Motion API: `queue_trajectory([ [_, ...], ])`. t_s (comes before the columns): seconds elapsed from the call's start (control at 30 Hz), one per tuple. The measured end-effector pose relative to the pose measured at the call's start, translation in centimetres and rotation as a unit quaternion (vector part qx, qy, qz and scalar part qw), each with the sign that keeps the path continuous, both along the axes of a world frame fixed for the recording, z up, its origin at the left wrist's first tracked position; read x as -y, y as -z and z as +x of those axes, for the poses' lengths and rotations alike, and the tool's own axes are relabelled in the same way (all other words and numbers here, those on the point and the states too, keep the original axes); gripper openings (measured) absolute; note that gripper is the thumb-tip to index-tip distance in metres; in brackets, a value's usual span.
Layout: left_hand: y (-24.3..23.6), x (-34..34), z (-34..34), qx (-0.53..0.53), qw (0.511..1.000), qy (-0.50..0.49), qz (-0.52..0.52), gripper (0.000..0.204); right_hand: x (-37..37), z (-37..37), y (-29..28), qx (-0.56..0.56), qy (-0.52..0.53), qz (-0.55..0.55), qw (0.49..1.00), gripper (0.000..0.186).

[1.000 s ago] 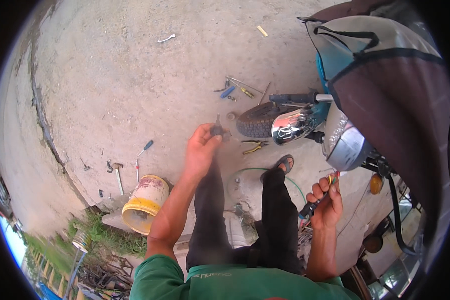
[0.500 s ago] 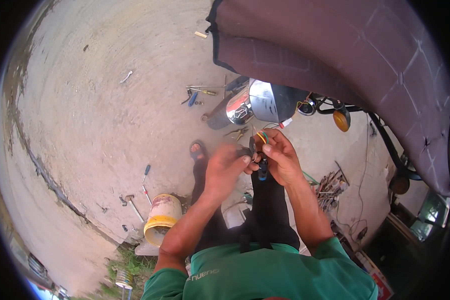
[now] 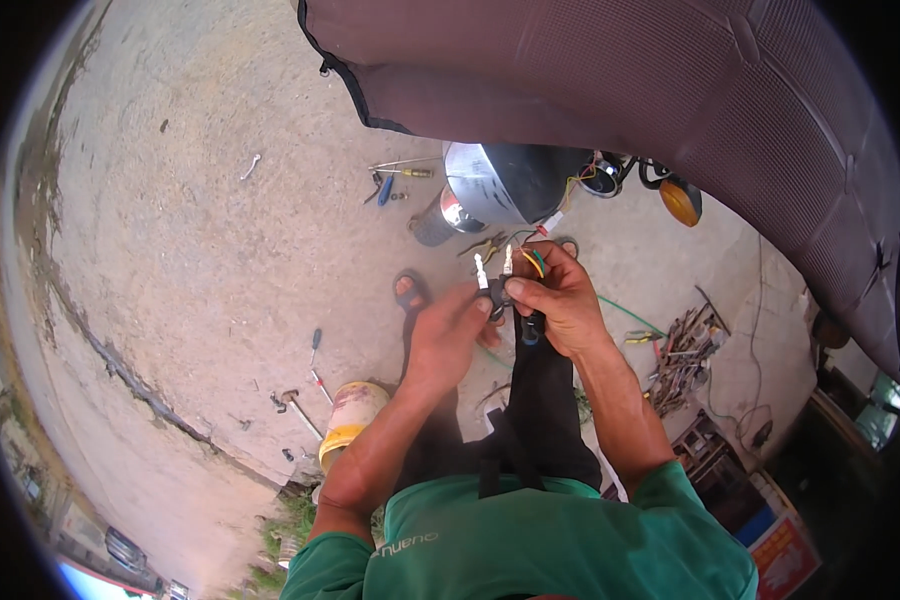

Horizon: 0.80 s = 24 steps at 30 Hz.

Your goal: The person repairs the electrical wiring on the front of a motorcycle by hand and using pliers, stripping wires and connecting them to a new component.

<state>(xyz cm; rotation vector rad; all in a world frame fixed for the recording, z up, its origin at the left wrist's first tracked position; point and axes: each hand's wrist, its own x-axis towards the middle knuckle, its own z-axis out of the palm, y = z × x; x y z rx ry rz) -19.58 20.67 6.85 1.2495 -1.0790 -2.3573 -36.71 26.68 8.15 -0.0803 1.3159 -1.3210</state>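
Note:
Both my hands meet in front of my chest. My right hand grips a small black connector block with coloured wires, yellow, green and red, that run up to the chrome headlamp shell of a motorcycle. My left hand pinches the same connector from the left, thumb and fingertips on it. Two white plug ends stick up from the connector. My dark trousers and sandalled feet show below the hands.
A brown motorcycle seat fills the upper right, with an orange turn signal below it. Hand tools lie on the concrete, as do a screwdriver, a hammer, a yellow bucket and scrap metal.
A second ago my hands were apart, the left reaching toward tools, the right holding something near the bike. They have since come together on the connector, and my view swung toward the seat.

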Motion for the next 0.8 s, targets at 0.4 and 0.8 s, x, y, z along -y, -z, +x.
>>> queue_trajectory([
  [0.4,-0.5,1.2,-0.9,-0.001,0.997,0.037,-0.065,0.035,0.2,-1.3,-0.7,-0.001,-0.064,0.034,0.997,0.031],
  [0.8,0.0,1.0,-1.4,0.050,0.988,0.034,-0.145,0.030,-0.1,-0.1,0.4,-0.048,-0.048,0.071,0.995,0.028],
])
